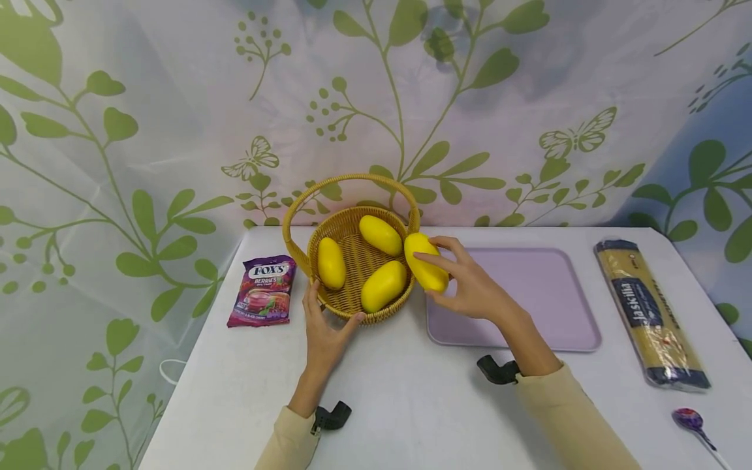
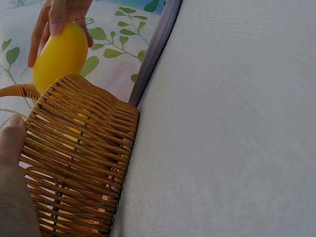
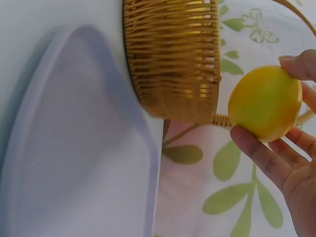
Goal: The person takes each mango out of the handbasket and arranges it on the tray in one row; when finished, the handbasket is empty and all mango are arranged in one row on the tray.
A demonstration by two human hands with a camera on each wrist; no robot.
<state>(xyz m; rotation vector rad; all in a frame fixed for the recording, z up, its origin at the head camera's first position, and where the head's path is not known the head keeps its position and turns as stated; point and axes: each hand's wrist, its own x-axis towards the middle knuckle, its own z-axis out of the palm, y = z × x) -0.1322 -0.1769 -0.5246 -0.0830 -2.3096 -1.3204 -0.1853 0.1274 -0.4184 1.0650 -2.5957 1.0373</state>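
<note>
A wicker basket [image 1: 351, 251] with a tall arched handle stands on the white table, three yellow mangoes inside it. One mango [image 1: 331, 263] lies at the left, another [image 1: 380, 235] at the back and a third [image 1: 384, 286] at the front right. My left hand [image 1: 324, 343] holds the basket's near rim, its thumb on the woven side. Between thumb and fingers of my right hand [image 1: 477, 287] is a fourth mango [image 1: 424, 262], raised by the basket's right rim. In the right wrist view this mango [image 3: 265, 103] shows a greenish-yellow end.
A lilac tray [image 1: 529, 294] lies right of the basket, partly under my right forearm. To the left is a purple Fox's candy bag [image 1: 262, 291]. A spaghetti pack [image 1: 651, 313] and a wrapped lollipop [image 1: 689, 419] lie at the far right. Behind the table hangs a leaf-patterned curtain [image 1: 364, 85].
</note>
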